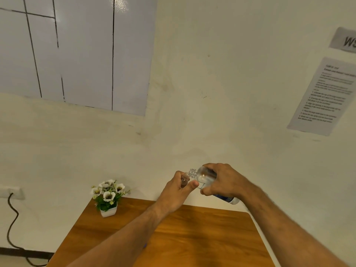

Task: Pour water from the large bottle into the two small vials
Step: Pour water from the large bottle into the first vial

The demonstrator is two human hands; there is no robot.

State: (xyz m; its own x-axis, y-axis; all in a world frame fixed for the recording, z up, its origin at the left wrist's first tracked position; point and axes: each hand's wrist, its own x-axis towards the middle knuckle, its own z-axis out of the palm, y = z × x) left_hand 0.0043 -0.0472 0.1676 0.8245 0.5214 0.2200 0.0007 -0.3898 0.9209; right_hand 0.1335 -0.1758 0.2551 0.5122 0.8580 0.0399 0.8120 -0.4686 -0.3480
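Right hand [223, 182] is gripping the large bottle [204, 177], tipping it leftward above the table [202, 237]; left hand [178, 191] is pinching a small vial [184, 180], its mouth meeting the bottle's open neck. A flower pot [108, 211] is sitting at the table's far left corner
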